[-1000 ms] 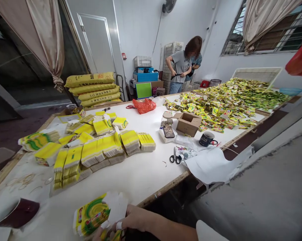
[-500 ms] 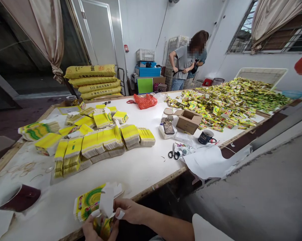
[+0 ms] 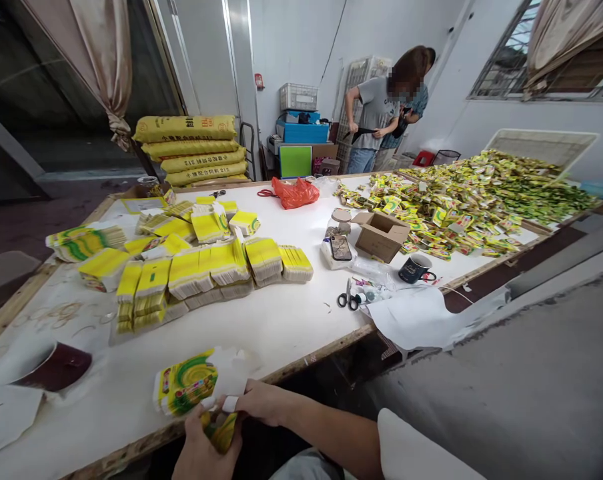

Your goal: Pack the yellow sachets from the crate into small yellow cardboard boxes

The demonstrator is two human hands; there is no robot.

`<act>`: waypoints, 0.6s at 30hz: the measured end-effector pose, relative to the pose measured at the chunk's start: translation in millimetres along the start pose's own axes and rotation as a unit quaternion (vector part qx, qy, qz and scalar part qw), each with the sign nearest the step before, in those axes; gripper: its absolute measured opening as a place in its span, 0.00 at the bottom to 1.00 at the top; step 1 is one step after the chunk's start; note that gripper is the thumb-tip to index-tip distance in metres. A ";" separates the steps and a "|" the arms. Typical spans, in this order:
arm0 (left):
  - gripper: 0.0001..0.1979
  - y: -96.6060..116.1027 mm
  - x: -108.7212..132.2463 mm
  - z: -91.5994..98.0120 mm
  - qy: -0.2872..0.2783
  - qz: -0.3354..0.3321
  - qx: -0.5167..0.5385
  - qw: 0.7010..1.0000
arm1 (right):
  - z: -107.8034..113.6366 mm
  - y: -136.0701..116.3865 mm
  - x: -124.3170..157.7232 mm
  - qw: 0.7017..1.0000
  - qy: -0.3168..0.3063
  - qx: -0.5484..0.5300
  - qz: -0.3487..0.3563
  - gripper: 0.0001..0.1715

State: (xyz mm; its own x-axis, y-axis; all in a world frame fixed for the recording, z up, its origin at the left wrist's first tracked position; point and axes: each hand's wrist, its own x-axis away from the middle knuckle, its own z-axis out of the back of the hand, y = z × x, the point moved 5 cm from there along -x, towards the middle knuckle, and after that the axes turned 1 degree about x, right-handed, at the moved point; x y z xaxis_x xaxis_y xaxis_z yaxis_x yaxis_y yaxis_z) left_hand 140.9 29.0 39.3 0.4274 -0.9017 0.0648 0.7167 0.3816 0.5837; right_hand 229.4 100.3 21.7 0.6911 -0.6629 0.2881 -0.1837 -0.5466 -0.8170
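Observation:
At the near table edge, my left hand (image 3: 206,443) is closed around a small yellow-and-green carton (image 3: 222,433), partly hidden by the fingers. My right hand (image 3: 264,402) has its fingers closed at the carton's top end. White wraps show on a finger or thumb of each hand. Just beyond my hands, a pile of flat yellow-and-green cartons (image 3: 186,379) with white flaps lies on the table. Farther off stand long rows of bundled yellow cartons (image 3: 196,270).
A maroon mug (image 3: 64,367) lies tipped at left. Scissors (image 3: 349,298), a dark mug (image 3: 415,269), a phone (image 3: 340,247) and an open cardboard box (image 3: 380,238) are at right. A large heap of filled-looking cartons (image 3: 446,200) lies behind them. Two people stand at the back.
Both my hands stay on the carton; the right fingers have moved in closer to its top end. The camera view has shifted slightly. The person at the back has moved a dark item.

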 end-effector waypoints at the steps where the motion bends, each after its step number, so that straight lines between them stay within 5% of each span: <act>1: 0.31 -0.2 0.6 -0.1 -0.009 0.006 0.002 1.000 | 0.9 -1.4 0.5 0.999 0.004 0.042 0.017 0.31; 5: 0.28 -0.9 3.3 -7.6 -0.051 -0.001 0.050 0.997 | -4.7 -18.1 12.3 0.962 -0.024 0.250 0.110 0.21; 9: 0.31 -4.4 3.5 -14.7 -0.074 -0.014 0.094 0.993 | -7.9 -27.4 25.2 0.909 -0.063 0.405 0.079 0.32; 12: 0.28 -6.5 1.9 -15.1 -0.081 -0.004 0.076 0.994 | -11.7 -33.8 29.7 0.883 -0.099 0.443 0.123 0.40; 18: 0.26 -10.9 -0.1 -15.3 -0.081 0.021 0.016 0.996 | -15.1 -27.1 33.7 0.876 -0.101 0.455 0.124 0.34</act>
State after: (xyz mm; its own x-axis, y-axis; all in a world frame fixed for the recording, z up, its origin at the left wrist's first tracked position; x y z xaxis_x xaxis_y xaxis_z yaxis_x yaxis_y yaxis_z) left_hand 141.5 28.0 20.6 0.3590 -0.9075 0.2181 0.6812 0.4145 0.6034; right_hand 247.1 85.0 61.1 0.8355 -0.5488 0.0255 0.2239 0.2978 -0.9280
